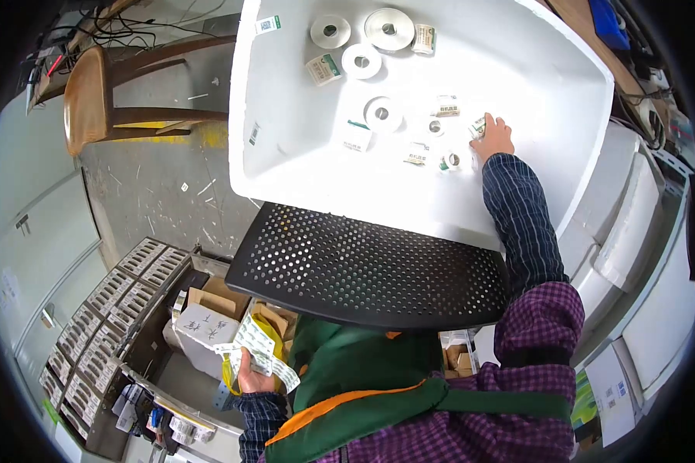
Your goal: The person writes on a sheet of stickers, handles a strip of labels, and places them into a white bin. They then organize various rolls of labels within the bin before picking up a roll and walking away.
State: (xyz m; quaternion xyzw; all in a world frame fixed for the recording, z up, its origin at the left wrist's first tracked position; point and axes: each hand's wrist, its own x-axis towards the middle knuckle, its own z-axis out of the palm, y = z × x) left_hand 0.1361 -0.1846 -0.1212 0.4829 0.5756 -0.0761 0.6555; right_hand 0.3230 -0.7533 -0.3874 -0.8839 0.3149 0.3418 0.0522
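Here right hand (495,139) seemingly grips a small roll (479,126)

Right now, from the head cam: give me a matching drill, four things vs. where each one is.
Things:
1. right hand
2. left hand
3. wooden chair
4. black perforated panel

Places:
A. upper left, on the grey floor
B. low down, holding a strip of labels
C. just below the white tray
D. inside the white tray, on a small packet

Pairs: 1-D, 2-B, 3-A, 4-C
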